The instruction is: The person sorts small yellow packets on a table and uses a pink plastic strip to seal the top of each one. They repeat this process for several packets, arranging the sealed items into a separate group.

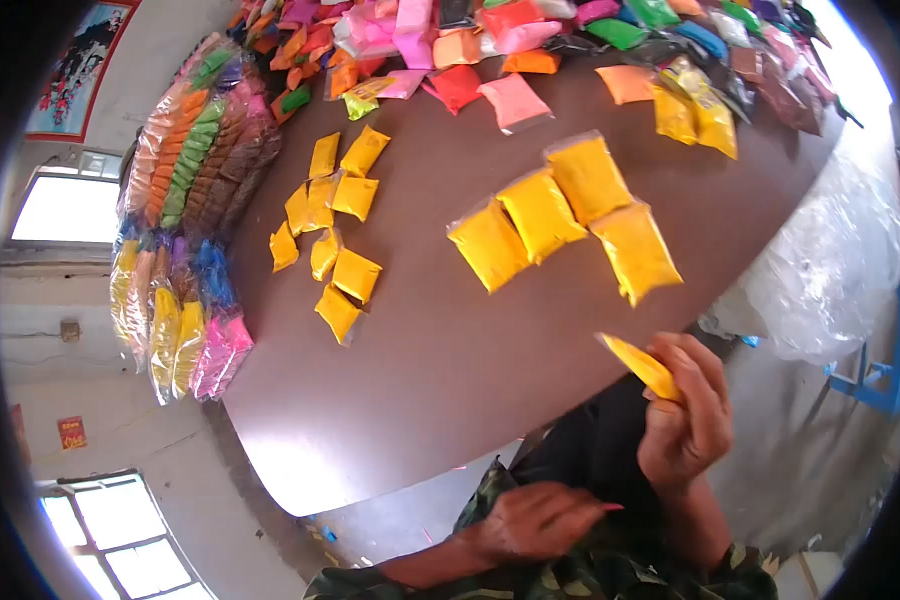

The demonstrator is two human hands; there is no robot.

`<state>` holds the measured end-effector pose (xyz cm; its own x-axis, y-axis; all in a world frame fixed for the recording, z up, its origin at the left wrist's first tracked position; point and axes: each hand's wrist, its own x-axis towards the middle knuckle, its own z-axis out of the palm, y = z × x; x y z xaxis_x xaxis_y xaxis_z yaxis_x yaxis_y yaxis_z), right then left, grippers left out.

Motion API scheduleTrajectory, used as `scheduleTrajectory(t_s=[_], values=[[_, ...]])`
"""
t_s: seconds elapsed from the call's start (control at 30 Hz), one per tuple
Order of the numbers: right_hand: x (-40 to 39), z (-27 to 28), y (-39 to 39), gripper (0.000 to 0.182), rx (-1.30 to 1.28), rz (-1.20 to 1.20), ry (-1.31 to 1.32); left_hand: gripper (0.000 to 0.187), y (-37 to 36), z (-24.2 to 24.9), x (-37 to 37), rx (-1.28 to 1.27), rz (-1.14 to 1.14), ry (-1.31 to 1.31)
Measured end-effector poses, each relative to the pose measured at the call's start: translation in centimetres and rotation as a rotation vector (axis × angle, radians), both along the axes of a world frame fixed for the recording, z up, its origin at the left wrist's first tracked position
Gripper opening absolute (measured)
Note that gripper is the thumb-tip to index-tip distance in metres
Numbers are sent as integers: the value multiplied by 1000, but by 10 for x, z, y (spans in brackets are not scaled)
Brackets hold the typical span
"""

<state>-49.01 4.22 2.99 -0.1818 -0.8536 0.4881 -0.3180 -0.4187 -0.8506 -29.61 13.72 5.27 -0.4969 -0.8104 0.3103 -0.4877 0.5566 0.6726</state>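
Observation:
My right hand (686,410), raised beyond the near table edge, pinches a small yellow packet (642,366) between thumb and fingers; the packet is seen nearly edge-on. My left hand (545,520) is low and close to my body, slightly blurred, its fingers curled. A small pinkish-red tip (612,507) shows at its fingertips; what it belongs to is hidden. On the table beyond my right hand lie several larger yellow packets (542,215) in clear film, edge to edge. Farther left is a loose group of smaller yellow packets (355,275).
The brown table (420,350) has a rounded edge. Along its far side is a heap of many-coloured packets (450,85), with more yellow packets (695,105) at right. Long clear bags of coloured packets (185,230) stand at left. Clear plastic sheeting (820,260) hangs at right.

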Motion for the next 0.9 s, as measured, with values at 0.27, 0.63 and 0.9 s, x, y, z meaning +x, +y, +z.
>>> scheduleTrajectory(t_s=[0.27, 0.63, 0.9], values=[[-16, -16, -2, 44, 81, -41, -25, 51, 0, -28, -33, 197, -164, 106], [-21, 16, 8, 30, 181, 9, -228, 38, -11, -10, -33, 131, -153, 48], [-26, 30, 13, 26, 9, -73, -34, 27, -8, 10, 2, -42, 120, 20]])
